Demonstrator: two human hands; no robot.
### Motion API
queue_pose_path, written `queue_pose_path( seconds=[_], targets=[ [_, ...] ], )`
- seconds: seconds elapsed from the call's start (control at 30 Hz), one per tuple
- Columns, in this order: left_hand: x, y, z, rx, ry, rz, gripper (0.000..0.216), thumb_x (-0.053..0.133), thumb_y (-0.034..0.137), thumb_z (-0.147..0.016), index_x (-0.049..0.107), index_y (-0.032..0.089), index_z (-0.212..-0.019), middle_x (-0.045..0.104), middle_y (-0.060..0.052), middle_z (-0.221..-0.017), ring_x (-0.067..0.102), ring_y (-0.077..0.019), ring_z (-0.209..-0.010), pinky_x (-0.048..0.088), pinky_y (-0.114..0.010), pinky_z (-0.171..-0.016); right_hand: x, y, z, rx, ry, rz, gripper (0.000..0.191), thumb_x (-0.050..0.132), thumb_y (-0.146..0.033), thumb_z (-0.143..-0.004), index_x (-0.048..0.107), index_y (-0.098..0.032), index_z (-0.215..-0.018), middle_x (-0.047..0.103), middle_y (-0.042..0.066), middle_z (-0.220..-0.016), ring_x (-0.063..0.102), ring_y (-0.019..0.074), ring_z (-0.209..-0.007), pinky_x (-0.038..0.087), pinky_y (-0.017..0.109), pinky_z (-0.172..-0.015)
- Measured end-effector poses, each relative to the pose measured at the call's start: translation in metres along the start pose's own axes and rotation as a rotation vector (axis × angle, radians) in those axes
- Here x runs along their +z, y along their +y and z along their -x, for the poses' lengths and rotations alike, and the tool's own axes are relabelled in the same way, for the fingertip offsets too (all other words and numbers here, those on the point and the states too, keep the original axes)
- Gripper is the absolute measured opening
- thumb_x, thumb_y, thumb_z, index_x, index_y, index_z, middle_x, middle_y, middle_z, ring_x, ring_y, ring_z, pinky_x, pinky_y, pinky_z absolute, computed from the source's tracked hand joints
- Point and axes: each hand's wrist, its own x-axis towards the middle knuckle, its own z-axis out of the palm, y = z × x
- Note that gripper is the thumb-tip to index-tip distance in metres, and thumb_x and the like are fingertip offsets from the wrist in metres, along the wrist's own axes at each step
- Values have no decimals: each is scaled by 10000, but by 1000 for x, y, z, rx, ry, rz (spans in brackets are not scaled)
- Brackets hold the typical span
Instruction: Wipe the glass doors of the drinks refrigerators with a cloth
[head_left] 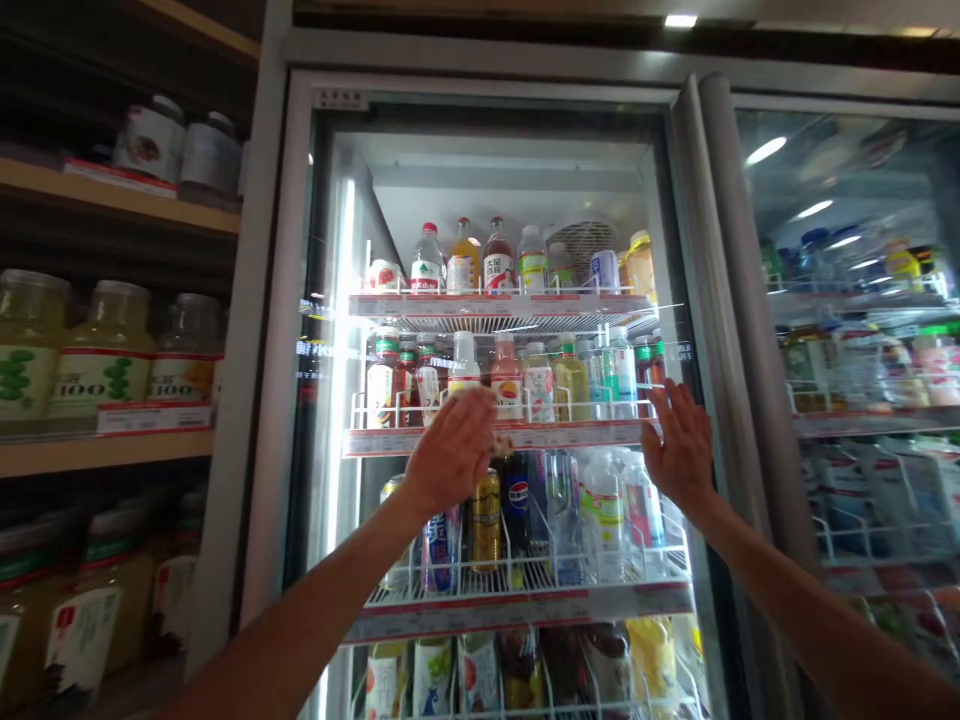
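Both my hands are raised flat against the glass door (pixel 375 300) of a lit drinks fridge. My left hand (pixel 452 450) is open, fingers together and stretched, level with the second shelf's price rail (pixel 570 434). My right hand (pixel 681 440) is open too, fingers spread, near the door's right edge (pixel 694 250). Neither holds anything. Behind the glass stand rows of bottles (pixel 506 375) and cans, among them a gold can (pixel 486 515) and a blue cola can (pixel 517 500).
A second glass-door fridge (pixel 862 400) stands to the right. On the left, wooden shelves (pixel 105 455) carry large jars and bottles with red price tags. More drinks fill the fridge's top shelf (pixel 495 262) and lower shelves (pixel 525 600).
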Motion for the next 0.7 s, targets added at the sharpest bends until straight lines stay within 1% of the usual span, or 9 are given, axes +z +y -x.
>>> queue_pose_path(
  seconds=[0.07,0.17,0.23,0.27,0.4,0.43,0.57,0.63,0.7],
  targets=[
    [-3,0,11,87,-28,-10,585,411,248,-854,243,191,-1411,417,-68,-1404,265,-191,-1361,300,-399,-1114,0,0,0,-10,13,-5,498,416,-267,-893,342,-227,-1383,395,125,-1420,338,272,-1331,330,477,-1031],
    [-11,-14,21,-276,175,-153,575,419,233,-852,267,147,-1400,398,-132,-1407,259,-252,-1363,303,-474,-1099,0,-1,1,-8,26,-8,502,403,-264,-897,324,-231,-1392,392,123,-1422,334,269,-1333,324,485,-1033],
    [-12,-11,23,-403,215,-196,572,418,235,-851,278,109,-1391,370,-172,-1415,239,-289,-1366,302,-515,-1087,0,-1,1,-3,27,-7,501,397,-261,-897,323,-233,-1392,389,118,-1425,330,266,-1335,321,486,-1035],
    [-11,-5,24,-351,178,-181,577,417,237,-850,272,108,-1394,369,-171,-1416,240,-290,-1366,309,-514,-1083,0,-1,1,-5,23,-9,498,398,-261,-896,330,-234,-1388,390,116,-1424,331,265,-1335,323,484,-1034],
    [-9,13,38,101,-52,-44,614,438,247,-848,220,192,-1420,435,-84,-1389,295,-218,-1349,350,-412,-1082,0,2,0,-19,11,-17,466,403,-259,-891,380,-233,-1355,415,113,-1408,343,262,-1329,340,479,-1023],
    [-12,8,43,82,-44,-55,625,446,245,-847,209,203,-1424,431,-79,-1392,292,-218,-1350,346,-414,-1085,-1,2,0,-19,12,-19,459,403,-258,-890,388,-233,-1348,418,112,-1406,344,262,-1328,342,480,-1021],
    [-23,-15,60,-350,160,-193,657,451,228,-846,165,170,-1434,294,-135,-1462,208,-287,-1376,284,-535,-1095,-1,1,1,-2,11,-33,465,402,-255,-889,383,-235,-1353,397,103,-1422,344,267,-1328,331,484,-1032],
    [-22,-8,59,-308,133,-178,662,449,232,-846,156,151,-1435,291,-139,-1463,190,-280,-1382,299,-519,-1091,-1,1,2,-5,12,-40,478,407,-256,-885,375,-236,-1361,387,97,-1429,340,269,-1329,326,482,-1037],
    [-17,7,51,-95,23,-113,651,447,246,-849,172,161,-1433,365,-107,-1432,213,-245,-1379,327,-457,-1089,0,3,2,-14,21,-42,483,413,-259,-882,374,-236,-1363,389,96,-1428,341,271,-1328,328,481,-1035]
  ],
)
